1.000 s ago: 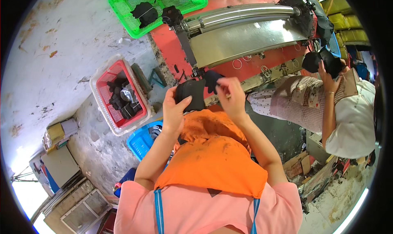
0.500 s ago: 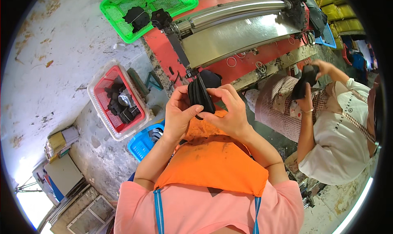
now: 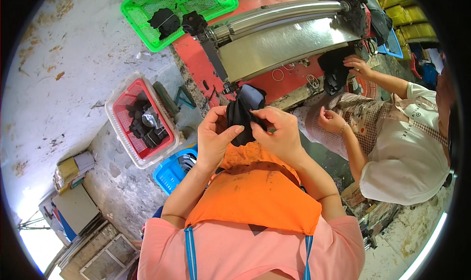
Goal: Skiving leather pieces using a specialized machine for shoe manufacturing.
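Observation:
A bundle of thin, floppy black pieces (image 3: 239,120) is held up in front of my orange apron (image 3: 252,196). My left hand (image 3: 214,139) pinches its left side between thumb and fingers. My right hand (image 3: 280,132) has its fingers closed on the bundle's right side, where some layers are folded or spread apart. The exact kind of these pieces cannot be made out. Just beyond my hands, a dark rounded piece (image 3: 252,96) shows at the front edge of the red bench (image 3: 196,74).
A machine with steel rollers and a metal plate (image 3: 289,47) stands on the bench. Baskets sit around: green (image 3: 147,39), red (image 3: 128,147) with black pieces, blue (image 3: 169,174). At right, a co-worker's hand (image 3: 360,66) touches black pieces (image 3: 335,69) on the bench.
The black bundle has opened out from a compact fold, and my right fingers have shifted on it. The co-worker has moved black pieces onto the bench.

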A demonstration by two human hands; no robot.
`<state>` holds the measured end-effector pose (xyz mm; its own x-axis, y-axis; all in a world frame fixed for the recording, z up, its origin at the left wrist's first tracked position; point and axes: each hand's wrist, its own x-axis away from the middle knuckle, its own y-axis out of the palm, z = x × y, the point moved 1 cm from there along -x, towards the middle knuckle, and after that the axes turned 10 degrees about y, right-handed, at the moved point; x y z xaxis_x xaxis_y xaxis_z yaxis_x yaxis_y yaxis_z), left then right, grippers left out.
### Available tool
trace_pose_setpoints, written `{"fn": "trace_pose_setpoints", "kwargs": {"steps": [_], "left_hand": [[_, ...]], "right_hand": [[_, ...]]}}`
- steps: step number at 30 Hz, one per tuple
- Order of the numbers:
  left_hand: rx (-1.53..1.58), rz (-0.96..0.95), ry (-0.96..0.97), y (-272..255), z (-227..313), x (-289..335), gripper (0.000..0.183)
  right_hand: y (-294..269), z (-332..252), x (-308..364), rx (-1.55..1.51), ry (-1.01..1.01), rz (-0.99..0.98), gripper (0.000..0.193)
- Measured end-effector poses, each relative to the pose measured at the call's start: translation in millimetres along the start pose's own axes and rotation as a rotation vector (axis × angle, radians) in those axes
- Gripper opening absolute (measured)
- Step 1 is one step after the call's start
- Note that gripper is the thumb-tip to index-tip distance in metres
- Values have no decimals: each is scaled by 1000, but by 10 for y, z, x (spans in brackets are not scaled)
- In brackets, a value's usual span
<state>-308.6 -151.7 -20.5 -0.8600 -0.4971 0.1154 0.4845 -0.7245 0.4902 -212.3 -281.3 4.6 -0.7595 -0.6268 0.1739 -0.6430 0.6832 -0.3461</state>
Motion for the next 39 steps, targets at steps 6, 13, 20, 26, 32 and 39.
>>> {"fn": "trace_pose_setpoints", "kwargs": {"steps": [6, 13, 20, 26, 32, 39], "left_hand": [[4, -7, 4, -10, -24, -10, 34], [11, -1, -1, 9, -22, -19, 32], [-111, -17, -65, -134, -163, 90, 30], [23, 130, -14, -105, -261, 23, 42], [-77, 91, 27, -157, -323, -27, 47], [-337, 99, 184, -156, -365, 11, 33]], "right_hand": [[4, -52, -9, -81, -5, -42, 25], [14, -31, 7, -186, 77, -20, 22], [99, 216, 63, 14, -8, 39, 16], [212, 661, 3, -718, 457, -103, 21], [268, 774, 19, -921, 552, -115, 20], [317, 769, 30, -905, 520, -89, 20]]}}
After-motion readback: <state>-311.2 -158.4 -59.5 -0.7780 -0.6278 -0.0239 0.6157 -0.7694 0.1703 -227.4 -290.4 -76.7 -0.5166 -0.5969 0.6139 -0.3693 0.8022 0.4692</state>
